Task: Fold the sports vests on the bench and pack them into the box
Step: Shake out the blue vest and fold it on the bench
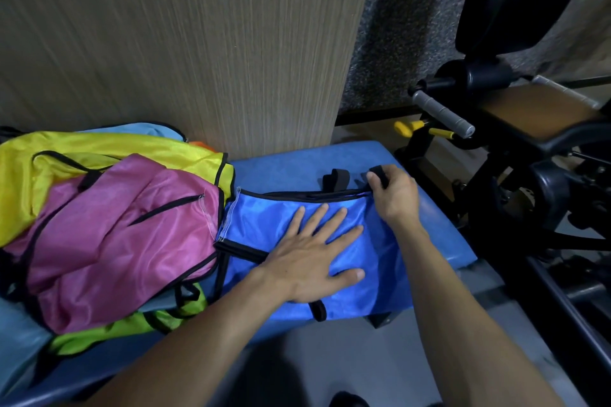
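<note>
Currently pinching a black strap loop (377,175) at the far edge of the blue sports vest (264,221) with the right hand (393,198), thumb and fingers curled round it. Pressing the fabric flat with the left hand (314,261), fingers straight and spread, palm down on the vest's middle. Vest spread on the blue bench pad (439,235), just right of a heap of unfolded vests: pink (125,241), yellow (99,149), lime green (132,327). Box not in view. For a clean fold: keep the flat palm as anchor, draw the strap edge toward the body in one even pull, align black trim to trim, then smooth outward to expel trapped air. Slippery mesh likely to slide; avoid lifting the anchor early.
</note>
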Tool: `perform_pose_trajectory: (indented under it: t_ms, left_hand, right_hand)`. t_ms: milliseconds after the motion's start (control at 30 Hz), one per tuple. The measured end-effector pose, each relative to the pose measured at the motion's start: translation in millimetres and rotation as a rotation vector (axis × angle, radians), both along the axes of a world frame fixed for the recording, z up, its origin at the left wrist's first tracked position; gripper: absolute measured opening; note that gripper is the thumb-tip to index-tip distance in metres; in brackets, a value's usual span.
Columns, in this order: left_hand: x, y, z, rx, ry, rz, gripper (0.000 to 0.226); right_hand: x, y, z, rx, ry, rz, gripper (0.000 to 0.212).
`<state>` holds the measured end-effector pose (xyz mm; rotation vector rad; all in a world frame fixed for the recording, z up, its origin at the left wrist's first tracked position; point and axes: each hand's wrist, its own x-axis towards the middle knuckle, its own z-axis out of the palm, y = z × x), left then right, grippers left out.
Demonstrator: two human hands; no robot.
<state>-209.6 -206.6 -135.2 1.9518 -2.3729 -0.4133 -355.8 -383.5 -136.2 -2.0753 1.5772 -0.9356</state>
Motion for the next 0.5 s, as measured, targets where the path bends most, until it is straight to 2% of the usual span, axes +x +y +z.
perform_pose_trajectory:
  t_ms: [100, 200, 267, 333, 500]
  left_hand:
    - [7, 0, 1, 0.011, 0.040, -0.011, 0.083]
    - [7, 5, 8, -0.073, 0.043, -0.035, 0.083]
    - [7, 10, 9, -0.096, 0.050, -0.044, 0.080]
    - [10, 16, 4, -0.037, 0.031, -0.029, 0.079]
    - [17, 22, 0, -0.058, 0.040, 0.036, 0.078]
  right_hand:
    - [-13, 9, 16, 0.143, -0.063, -0.014, 0.046]
    - [-36, 22, 28, 0.303, 0.057, -0.083, 0.066]
    - [-51, 30, 34, 0.375, 0.152, -0.051, 0.065]
    - [-56, 37, 34, 0.434, 0.157, 0.023, 0.067]
    - [-48, 52, 30, 0.512, -0.062, -0.001, 0.061]
